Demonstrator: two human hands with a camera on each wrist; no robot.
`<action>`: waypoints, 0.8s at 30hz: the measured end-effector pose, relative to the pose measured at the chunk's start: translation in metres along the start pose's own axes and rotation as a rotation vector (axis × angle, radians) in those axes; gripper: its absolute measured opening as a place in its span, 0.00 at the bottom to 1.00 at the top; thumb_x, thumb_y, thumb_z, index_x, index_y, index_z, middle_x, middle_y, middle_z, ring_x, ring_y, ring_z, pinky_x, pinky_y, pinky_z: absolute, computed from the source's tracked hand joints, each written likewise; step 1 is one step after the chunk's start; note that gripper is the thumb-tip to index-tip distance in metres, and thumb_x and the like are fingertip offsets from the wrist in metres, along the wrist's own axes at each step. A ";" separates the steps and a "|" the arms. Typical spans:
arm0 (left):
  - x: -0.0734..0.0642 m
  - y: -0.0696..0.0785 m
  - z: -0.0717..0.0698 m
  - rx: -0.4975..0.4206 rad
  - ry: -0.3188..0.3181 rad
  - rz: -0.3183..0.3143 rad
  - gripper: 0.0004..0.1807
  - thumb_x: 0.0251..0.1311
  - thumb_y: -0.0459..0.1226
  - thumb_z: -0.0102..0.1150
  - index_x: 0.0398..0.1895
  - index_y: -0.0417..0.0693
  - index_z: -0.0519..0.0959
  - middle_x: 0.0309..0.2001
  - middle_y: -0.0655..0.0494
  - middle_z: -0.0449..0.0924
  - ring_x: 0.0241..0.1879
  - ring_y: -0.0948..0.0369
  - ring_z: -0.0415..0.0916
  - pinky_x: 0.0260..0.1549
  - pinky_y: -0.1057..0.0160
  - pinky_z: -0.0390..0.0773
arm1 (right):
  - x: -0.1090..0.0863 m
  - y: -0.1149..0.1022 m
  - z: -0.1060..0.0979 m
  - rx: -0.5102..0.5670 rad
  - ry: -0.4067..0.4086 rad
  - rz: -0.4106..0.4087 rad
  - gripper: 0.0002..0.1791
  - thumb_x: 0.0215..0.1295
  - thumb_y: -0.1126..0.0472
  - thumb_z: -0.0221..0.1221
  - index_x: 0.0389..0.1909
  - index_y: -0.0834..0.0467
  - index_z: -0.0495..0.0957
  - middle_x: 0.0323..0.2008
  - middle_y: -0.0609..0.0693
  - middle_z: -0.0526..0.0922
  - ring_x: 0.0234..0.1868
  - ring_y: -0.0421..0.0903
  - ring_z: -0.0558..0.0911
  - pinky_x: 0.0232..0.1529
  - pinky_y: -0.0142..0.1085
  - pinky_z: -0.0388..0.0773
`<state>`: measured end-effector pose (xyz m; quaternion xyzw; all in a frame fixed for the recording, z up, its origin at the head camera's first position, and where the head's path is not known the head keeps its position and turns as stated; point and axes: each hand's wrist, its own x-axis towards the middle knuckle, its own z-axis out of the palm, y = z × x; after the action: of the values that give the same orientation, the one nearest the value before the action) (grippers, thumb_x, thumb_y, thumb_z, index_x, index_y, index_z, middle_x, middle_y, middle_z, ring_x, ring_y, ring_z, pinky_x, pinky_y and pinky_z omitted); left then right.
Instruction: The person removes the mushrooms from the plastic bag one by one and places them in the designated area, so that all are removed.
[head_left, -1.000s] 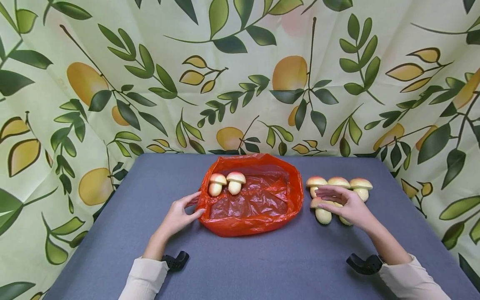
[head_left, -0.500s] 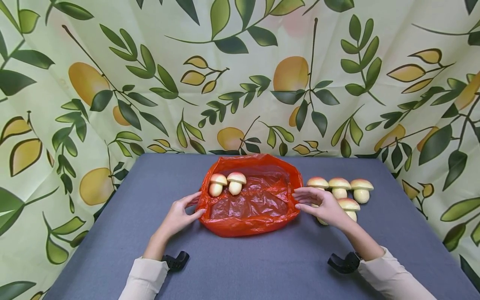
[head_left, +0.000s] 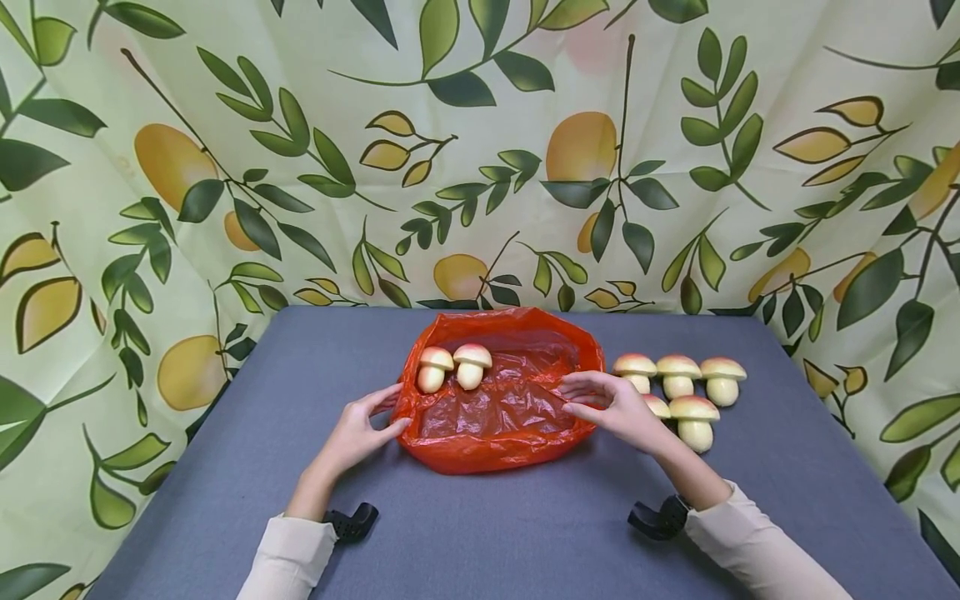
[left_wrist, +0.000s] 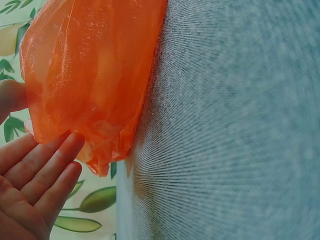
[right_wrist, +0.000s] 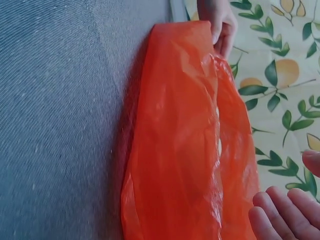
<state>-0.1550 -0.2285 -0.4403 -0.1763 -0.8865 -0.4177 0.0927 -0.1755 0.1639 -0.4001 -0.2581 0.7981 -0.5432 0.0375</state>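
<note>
A red plastic bag (head_left: 491, 454) lies with its mouth spread wide on the table. Two mushrooms (head_left: 472, 367), pale with pink-tinged caps, sit inside at its left. My left hand (head_left: 358, 429) is at the bag's left rim, thumb and straight fingers (left_wrist: 55, 157) touching the plastic in the left wrist view. Over the bag's right side is my right hand (head_left: 611, 408), with fingers extended and nothing between them and the thumb. In the right wrist view, this right hand (right_wrist: 290, 207) is beside the bag's rim. The bag's base is hidden from the head view.
Several more mushrooms (head_left: 693, 421) stand in two rows right of the bag, one partly behind my right hand. The table (head_left: 465, 533) has a blue-grey cloth cover. A leaf-and-fruit patterned curtain (head_left: 480, 125) rises behind and at both sides.
My right hand has moved left from the mushrooms to over the bag's right side, uncovering some mushrooms on the way. The left hand and the two mushrooms in the bag have stayed put.
</note>
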 end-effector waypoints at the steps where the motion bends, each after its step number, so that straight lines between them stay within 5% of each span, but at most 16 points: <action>1: 0.000 0.000 0.000 0.002 0.002 0.001 0.29 0.52 0.30 0.68 0.59 0.31 0.73 0.49 0.35 0.83 0.48 0.44 0.83 0.51 0.48 0.83 | 0.002 0.000 0.002 0.006 -0.004 0.004 0.22 0.61 0.65 0.63 0.53 0.74 0.74 0.47 0.74 0.80 0.44 0.35 0.85 0.45 0.23 0.83; 5: 0.000 0.000 0.001 0.004 0.002 0.006 0.30 0.52 0.30 0.68 0.59 0.31 0.73 0.49 0.35 0.83 0.48 0.44 0.83 0.51 0.49 0.83 | 0.009 0.000 0.010 -0.001 -0.013 0.018 0.22 0.60 0.66 0.64 0.53 0.74 0.74 0.46 0.73 0.81 0.44 0.41 0.86 0.45 0.22 0.83; 12: 0.000 -0.003 0.002 -0.001 -0.001 0.006 0.29 0.52 0.30 0.68 0.59 0.31 0.73 0.49 0.36 0.83 0.48 0.44 0.83 0.51 0.49 0.83 | 0.022 0.002 0.025 -0.010 -0.041 0.039 0.22 0.59 0.66 0.64 0.52 0.73 0.75 0.46 0.71 0.82 0.42 0.36 0.85 0.45 0.23 0.83; 24: 0.000 -0.003 0.001 -0.002 -0.013 -0.008 0.30 0.53 0.31 0.67 0.60 0.31 0.72 0.50 0.35 0.82 0.49 0.44 0.82 0.52 0.48 0.82 | 0.041 0.004 0.050 -0.014 -0.040 0.095 0.23 0.59 0.65 0.64 0.53 0.74 0.74 0.46 0.70 0.83 0.44 0.52 0.85 0.45 0.33 0.86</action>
<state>-0.1564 -0.2290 -0.4431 -0.1758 -0.8874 -0.4176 0.0851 -0.1954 0.1045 -0.4147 -0.2310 0.8123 -0.5300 0.0775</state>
